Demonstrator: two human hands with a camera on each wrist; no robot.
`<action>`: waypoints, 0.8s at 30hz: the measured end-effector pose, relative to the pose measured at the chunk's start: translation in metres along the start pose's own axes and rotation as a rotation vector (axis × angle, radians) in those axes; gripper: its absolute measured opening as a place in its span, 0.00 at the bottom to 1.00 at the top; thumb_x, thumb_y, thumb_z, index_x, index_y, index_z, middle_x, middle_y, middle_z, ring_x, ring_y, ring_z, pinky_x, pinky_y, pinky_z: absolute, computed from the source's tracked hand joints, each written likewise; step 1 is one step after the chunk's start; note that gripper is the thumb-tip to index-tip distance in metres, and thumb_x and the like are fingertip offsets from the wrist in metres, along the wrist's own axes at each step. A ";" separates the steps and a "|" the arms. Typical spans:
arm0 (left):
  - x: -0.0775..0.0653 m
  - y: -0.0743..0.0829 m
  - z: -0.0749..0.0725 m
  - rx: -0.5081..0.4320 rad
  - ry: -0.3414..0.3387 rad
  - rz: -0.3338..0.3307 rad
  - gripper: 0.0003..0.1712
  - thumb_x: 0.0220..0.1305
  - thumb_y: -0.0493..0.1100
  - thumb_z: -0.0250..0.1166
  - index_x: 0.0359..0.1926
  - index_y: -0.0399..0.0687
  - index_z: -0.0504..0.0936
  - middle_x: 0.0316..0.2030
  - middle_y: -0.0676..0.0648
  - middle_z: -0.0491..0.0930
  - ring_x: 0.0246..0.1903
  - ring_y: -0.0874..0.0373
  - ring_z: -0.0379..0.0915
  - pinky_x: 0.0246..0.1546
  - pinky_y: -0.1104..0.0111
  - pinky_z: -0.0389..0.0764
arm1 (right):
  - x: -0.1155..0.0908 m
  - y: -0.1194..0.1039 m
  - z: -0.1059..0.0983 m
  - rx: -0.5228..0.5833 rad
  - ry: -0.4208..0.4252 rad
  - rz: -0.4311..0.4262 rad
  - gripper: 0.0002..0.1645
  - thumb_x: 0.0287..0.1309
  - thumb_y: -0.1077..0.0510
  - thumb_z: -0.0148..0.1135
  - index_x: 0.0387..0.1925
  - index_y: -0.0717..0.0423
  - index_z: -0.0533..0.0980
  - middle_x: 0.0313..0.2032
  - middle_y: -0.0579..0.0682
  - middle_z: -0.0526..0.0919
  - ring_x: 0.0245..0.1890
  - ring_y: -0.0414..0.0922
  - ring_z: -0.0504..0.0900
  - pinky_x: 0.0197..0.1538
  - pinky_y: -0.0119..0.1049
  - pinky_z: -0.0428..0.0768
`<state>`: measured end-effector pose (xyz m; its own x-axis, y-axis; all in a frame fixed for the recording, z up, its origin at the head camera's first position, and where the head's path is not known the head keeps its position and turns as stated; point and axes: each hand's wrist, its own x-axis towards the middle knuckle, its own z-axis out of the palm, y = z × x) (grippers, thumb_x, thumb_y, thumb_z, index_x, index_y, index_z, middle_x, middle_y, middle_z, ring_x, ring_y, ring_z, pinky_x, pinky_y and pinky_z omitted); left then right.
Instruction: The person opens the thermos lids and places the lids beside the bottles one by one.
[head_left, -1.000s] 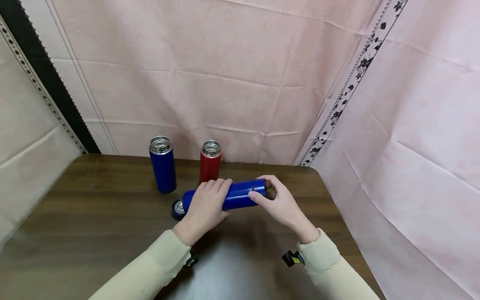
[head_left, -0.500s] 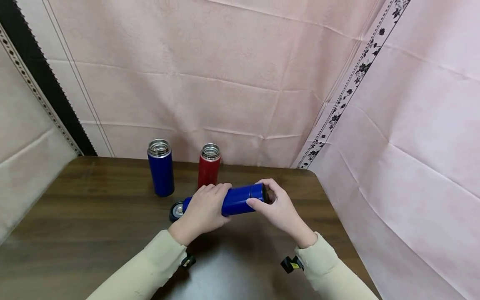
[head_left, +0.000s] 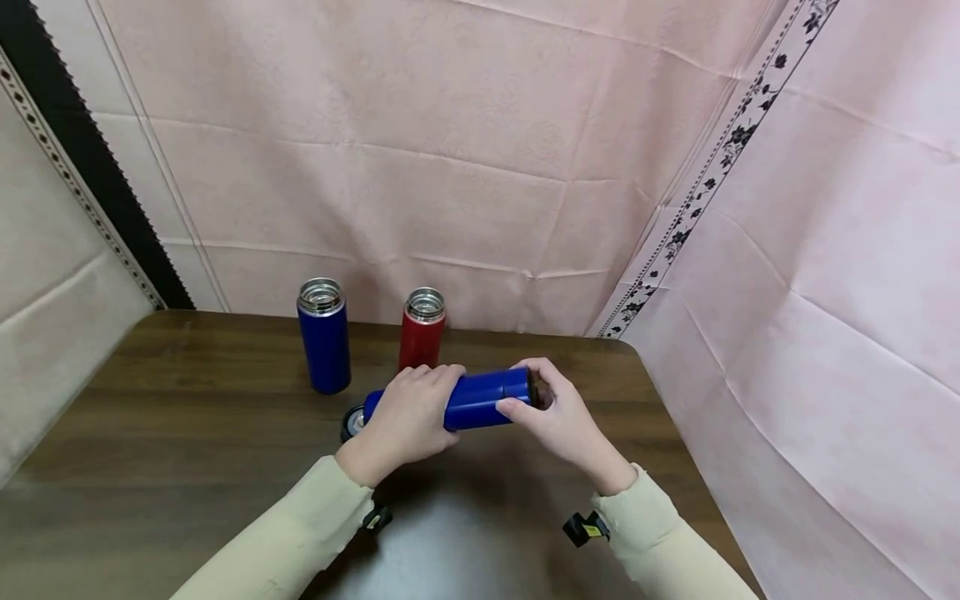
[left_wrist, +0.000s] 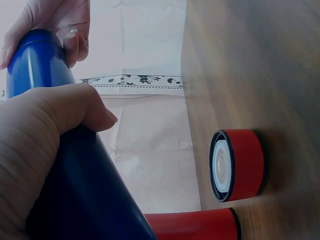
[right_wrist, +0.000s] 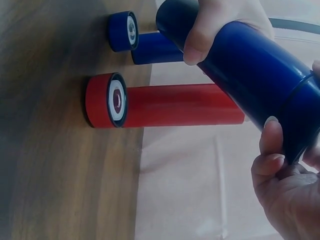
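Across the middle of the head view, my left hand (head_left: 411, 417) wraps round the body of a blue thermos (head_left: 476, 404), which lies nearly level over the table. At its right end, my right hand (head_left: 562, 417) grips the blue cap (head_left: 517, 385) between thumb and curled fingers, next to a thin seam. An uncapped blue thermos (head_left: 325, 346) and an uncapped red thermos (head_left: 422, 337) stand behind. A loose blue cap (head_left: 354, 422) peeks out past my left hand. In the left wrist view a loose red cap (left_wrist: 245, 164) sits on the table, hidden in the head view.
The brown wooden table (head_left: 187, 450) has rounded far corners. Pale pink cloth (head_left: 487, 167) hangs behind it, and more cloth (head_left: 862, 292) rises along the right side. Both standing thermoses are near the back edge.
The head view has shifted slightly. Both hands keep their hold on the blue thermos and its cap, with little visible movement.
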<state>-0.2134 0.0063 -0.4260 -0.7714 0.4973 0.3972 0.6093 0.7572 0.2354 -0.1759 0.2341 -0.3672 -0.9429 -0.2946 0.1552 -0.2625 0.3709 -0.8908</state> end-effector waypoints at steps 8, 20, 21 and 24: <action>0.003 -0.003 -0.005 0.011 -0.018 -0.020 0.53 0.33 0.61 0.81 0.62 0.53 0.69 0.51 0.52 0.80 0.46 0.53 0.77 0.53 0.50 0.74 | 0.013 0.029 -0.001 -0.005 -0.005 -0.009 0.26 0.58 0.51 0.68 0.56 0.42 0.68 0.48 0.54 0.75 0.43 0.53 0.79 0.41 0.44 0.82; 0.006 -0.007 -0.015 0.020 -0.054 -0.035 0.53 0.33 0.62 0.81 0.62 0.54 0.68 0.50 0.51 0.80 0.45 0.53 0.76 0.53 0.51 0.75 | 0.015 -0.003 0.002 0.001 -0.043 -0.042 0.24 0.60 0.58 0.65 0.55 0.52 0.68 0.46 0.57 0.75 0.42 0.54 0.79 0.41 0.43 0.82; 0.006 -0.007 -0.015 0.023 -0.055 -0.037 0.53 0.33 0.62 0.81 0.62 0.54 0.69 0.50 0.51 0.80 0.45 0.53 0.76 0.53 0.50 0.74 | 0.015 -0.004 0.002 0.000 -0.048 -0.042 0.24 0.60 0.58 0.65 0.55 0.51 0.67 0.47 0.56 0.75 0.42 0.54 0.79 0.41 0.43 0.82; 0.004 -0.008 -0.017 0.027 -0.058 -0.046 0.53 0.33 0.62 0.81 0.62 0.54 0.69 0.50 0.51 0.79 0.45 0.52 0.76 0.53 0.50 0.74 | 0.017 -0.003 0.003 0.006 -0.060 -0.052 0.23 0.60 0.58 0.64 0.55 0.50 0.67 0.47 0.56 0.76 0.43 0.54 0.79 0.41 0.43 0.82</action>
<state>-0.2184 -0.0047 -0.4110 -0.8084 0.4845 0.3345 0.5682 0.7907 0.2279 -0.1902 0.2253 -0.3632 -0.9142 -0.3655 0.1753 -0.3089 0.3482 -0.8851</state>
